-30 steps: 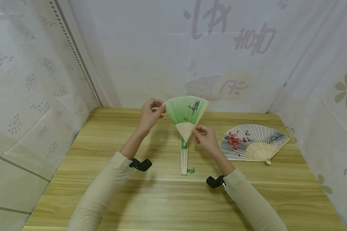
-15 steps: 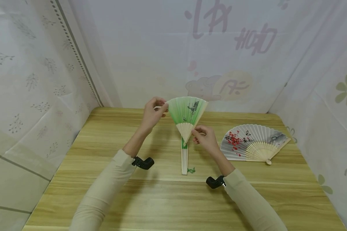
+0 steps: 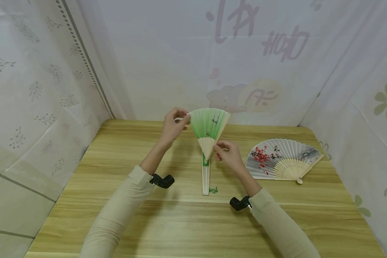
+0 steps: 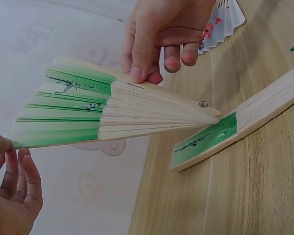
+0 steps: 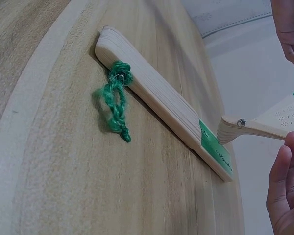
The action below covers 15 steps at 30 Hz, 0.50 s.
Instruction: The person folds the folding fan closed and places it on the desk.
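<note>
Pinching the partly spread fan (image 3: 204,123) with the left hand (image 3: 171,128) at its corner and the right hand (image 3: 229,154) on the opposite side, up near the far edge of the surface (image 3: 180,222). Could crumple if pushed against the folds, swing loose from too light a pinch, or knock the folded fan (image 3: 205,181) just below if lowered.

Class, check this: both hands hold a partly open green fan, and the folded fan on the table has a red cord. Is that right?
No, the cord is green, as the right wrist view shows. Otherwise right: left hand and right hand hold the partly open green fan; the folded fan lies on the table.
</note>
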Available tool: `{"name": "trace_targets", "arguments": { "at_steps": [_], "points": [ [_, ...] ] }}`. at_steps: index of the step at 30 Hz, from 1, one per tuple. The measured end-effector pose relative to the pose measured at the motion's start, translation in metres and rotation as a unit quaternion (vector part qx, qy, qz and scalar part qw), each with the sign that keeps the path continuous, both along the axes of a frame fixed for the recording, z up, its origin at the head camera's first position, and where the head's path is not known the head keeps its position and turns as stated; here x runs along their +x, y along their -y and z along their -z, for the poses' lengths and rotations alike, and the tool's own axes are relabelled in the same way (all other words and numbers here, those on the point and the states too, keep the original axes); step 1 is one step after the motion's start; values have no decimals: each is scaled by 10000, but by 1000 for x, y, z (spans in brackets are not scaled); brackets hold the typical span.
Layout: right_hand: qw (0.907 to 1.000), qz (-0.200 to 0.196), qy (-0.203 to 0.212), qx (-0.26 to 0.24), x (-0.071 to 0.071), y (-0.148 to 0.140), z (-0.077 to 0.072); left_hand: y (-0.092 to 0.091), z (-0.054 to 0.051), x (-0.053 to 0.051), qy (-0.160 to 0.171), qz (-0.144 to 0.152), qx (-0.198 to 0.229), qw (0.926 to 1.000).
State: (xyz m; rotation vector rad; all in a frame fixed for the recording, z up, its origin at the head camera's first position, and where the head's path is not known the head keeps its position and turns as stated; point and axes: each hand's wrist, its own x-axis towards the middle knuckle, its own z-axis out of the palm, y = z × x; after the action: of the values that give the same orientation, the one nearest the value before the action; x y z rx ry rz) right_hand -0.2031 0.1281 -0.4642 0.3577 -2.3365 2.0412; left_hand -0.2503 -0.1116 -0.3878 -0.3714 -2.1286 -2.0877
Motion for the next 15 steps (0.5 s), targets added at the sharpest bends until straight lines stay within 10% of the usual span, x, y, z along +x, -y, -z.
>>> {"name": "trace_targets", "arguments": {
  "at_steps": [15],
  "points": [
    [10000,-18,38,14,1,2,-1,-3,-1,-3,22,-84,-19,10000]
  ]
}}
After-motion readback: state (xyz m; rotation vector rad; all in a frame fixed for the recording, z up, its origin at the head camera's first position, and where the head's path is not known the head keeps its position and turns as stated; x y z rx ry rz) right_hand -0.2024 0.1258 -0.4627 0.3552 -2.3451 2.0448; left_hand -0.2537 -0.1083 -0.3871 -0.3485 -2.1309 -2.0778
